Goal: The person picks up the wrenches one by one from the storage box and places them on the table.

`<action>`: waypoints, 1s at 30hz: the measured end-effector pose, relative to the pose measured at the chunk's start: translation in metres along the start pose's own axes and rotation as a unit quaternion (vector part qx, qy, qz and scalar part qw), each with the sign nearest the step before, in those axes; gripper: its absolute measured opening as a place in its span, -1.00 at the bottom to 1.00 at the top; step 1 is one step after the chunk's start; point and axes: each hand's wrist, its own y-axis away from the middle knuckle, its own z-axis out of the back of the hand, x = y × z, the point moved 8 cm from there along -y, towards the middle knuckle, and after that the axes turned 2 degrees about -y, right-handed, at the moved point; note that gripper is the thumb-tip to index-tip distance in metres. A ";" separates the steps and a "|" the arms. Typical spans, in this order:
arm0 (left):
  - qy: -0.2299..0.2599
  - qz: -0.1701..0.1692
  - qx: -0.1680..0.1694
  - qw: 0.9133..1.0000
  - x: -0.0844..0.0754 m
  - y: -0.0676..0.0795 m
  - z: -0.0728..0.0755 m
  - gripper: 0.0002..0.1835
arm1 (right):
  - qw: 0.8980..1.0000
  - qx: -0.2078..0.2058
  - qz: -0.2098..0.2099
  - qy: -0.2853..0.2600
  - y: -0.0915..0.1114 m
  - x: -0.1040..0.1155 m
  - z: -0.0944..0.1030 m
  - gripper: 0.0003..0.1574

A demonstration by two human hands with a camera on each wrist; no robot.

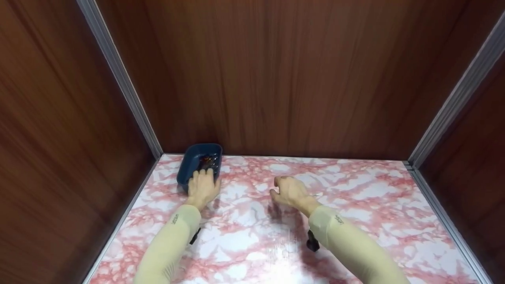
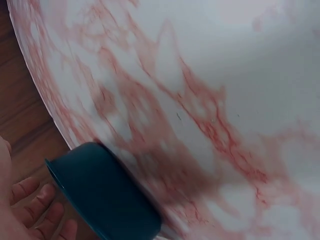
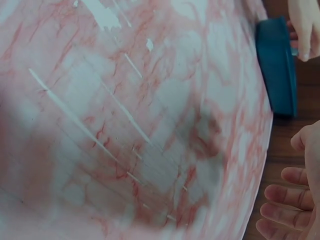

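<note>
Left hand (image 1: pixel 203 186) over one tub (image 1: pixel 187 165); right hand (image 1: pixel 292 191) apart

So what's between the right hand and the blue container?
Only bare pink-and-white marbled tabletop between the right hand and the blue container, as the head view shows.

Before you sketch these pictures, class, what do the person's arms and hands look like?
The left hand and right hand wear no gloves. The left sleeve and right sleeve are pale yellow and close-fitting, each with small dark lettering near the cuff. A small black piece shows beside each cuff.
</note>
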 end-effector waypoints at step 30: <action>-0.014 0.089 0.015 0.996 0.077 -0.012 0.003 -0.35 | 0.998 -0.012 0.065 0.023 -0.033 0.032 -0.047 -0.51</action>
